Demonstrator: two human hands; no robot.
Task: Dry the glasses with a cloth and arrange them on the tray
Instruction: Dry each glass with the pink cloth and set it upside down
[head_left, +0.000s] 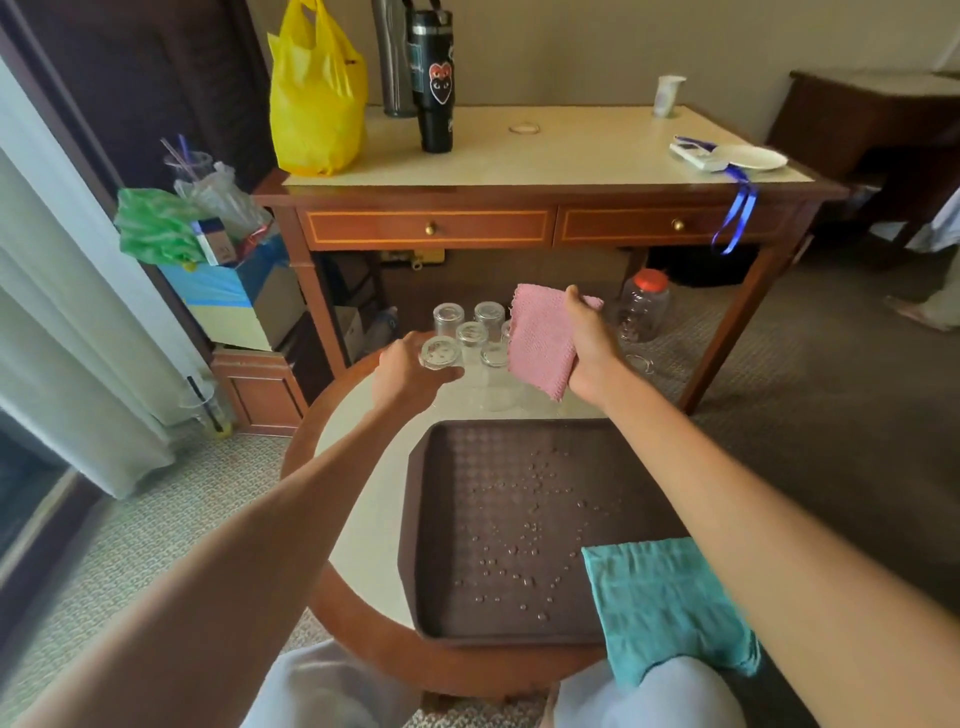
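Hands at the glasses, beyond the tray.
Left hand (410, 371) grips a glass (440, 354); right hand (589, 343) clutches the pink cloth (537, 338); wet brown tray (498, 530) nearer.

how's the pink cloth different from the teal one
Colour: the pink cloth is pink, the teal cloth blue-green.
Pose: the pink cloth hangs from the right hand in front of the glasses, beside the glass that the left hand holds. The teal cloth lies draped over the tray's near right corner, and no hand holds it.
Shape: the pink cloth is bunched in the grip, the teal cloth spread flat.
Both are textured cloths.
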